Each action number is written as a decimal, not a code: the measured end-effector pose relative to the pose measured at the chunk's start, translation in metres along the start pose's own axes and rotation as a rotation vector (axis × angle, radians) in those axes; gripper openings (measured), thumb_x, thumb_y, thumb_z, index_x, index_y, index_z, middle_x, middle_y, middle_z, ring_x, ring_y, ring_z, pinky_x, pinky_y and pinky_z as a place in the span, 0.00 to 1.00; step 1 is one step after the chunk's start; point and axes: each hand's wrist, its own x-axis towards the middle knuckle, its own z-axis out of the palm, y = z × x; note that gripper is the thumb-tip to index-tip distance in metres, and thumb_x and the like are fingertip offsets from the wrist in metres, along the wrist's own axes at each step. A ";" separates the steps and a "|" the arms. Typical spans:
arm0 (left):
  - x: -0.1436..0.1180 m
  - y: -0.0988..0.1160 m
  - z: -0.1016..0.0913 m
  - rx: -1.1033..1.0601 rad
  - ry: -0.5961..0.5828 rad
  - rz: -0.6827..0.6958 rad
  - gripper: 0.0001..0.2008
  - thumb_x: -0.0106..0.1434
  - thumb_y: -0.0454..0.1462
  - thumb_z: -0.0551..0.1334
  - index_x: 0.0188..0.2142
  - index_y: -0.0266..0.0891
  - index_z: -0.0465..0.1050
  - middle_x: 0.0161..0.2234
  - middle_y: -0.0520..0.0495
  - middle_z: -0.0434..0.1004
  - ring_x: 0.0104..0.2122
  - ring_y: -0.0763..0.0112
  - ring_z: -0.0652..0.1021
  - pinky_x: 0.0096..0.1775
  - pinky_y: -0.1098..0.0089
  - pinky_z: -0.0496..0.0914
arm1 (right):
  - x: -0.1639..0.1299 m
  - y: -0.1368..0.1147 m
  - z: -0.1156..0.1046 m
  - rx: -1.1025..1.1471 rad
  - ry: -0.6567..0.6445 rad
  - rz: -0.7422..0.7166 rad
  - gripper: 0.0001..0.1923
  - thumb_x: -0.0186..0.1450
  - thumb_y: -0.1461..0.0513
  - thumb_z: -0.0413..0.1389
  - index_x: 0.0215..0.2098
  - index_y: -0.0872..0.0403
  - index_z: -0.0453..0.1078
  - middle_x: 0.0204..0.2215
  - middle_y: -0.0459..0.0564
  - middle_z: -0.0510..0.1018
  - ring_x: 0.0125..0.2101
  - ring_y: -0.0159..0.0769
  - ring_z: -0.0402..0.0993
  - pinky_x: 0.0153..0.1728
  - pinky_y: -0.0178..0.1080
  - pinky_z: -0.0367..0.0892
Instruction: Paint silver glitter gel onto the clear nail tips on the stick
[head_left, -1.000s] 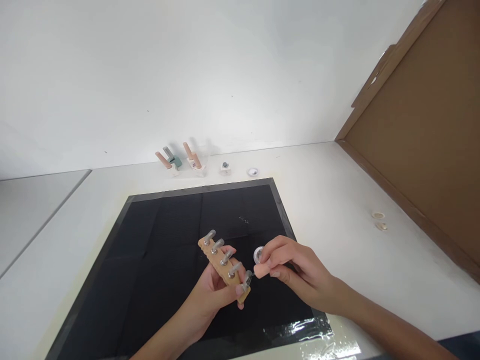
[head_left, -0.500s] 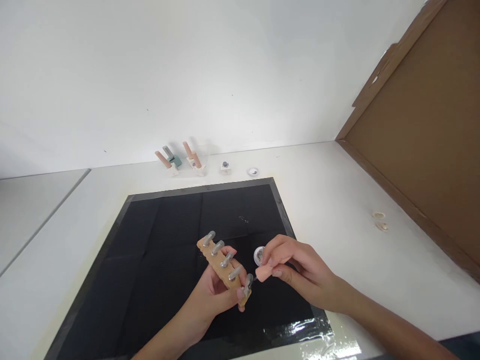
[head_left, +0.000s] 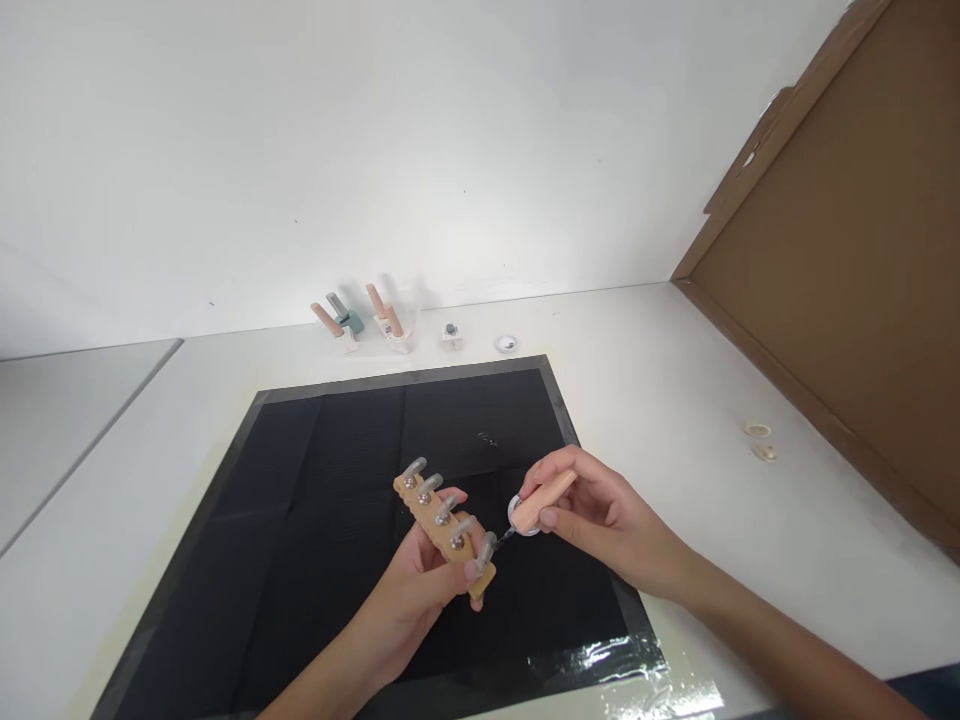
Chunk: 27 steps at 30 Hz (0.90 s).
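Note:
My left hand (head_left: 427, 580) is closed around a tan nail display stand (head_left: 435, 520), held tilted above the black mat (head_left: 345, 480). Several greyish false nails (head_left: 429, 486) stick up from it on round silver mounts. Between the fingertips of my right hand (head_left: 592, 510) is a nail polish brush (head_left: 545, 500) with a peach-pink handle. Its dark tip reaches the false nail (head_left: 486, 550) nearest me, beside my left thumb. Behind the brush handle, a small round white pot (head_left: 514, 508) is partly hidden.
Nail polish bottles (head_left: 390, 322) with pink or grey caps stand along the wall. Right of them are a small clear bottle (head_left: 451, 337) and a round white dish (head_left: 506, 343). Two small pale discs (head_left: 760, 441) lie near the brown cardboard panel (head_left: 832, 290) on the right.
The brush handle has swung upright and to the right in my right hand, which has shifted up slightly. My left hand has turned the nail stand, so its silver mounts show more.

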 end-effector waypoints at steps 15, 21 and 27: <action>0.000 0.003 0.005 0.023 -0.034 -0.001 0.27 0.50 0.33 0.71 0.45 0.43 0.60 0.28 0.56 0.70 0.23 0.76 0.71 0.25 0.72 0.66 | 0.009 0.006 0.009 0.054 0.137 0.075 0.11 0.62 0.56 0.59 0.34 0.52 0.62 0.24 0.42 0.75 0.22 0.27 0.67 0.24 0.32 0.62; -0.001 0.002 0.003 0.057 -0.062 0.020 0.27 0.51 0.34 0.70 0.46 0.43 0.58 0.28 0.56 0.71 0.21 0.78 0.71 0.26 0.71 0.66 | 0.007 0.009 0.015 -0.096 0.192 0.019 0.10 0.63 0.56 0.58 0.32 0.51 0.62 0.23 0.44 0.79 0.23 0.30 0.67 0.24 0.34 0.60; -0.001 0.001 0.003 0.054 -0.074 0.024 0.26 0.51 0.34 0.70 0.45 0.43 0.59 0.28 0.56 0.72 0.21 0.77 0.71 0.26 0.71 0.66 | 0.004 0.010 0.017 -0.201 0.237 -0.045 0.08 0.62 0.59 0.58 0.31 0.50 0.62 0.22 0.45 0.80 0.24 0.34 0.72 0.25 0.36 0.63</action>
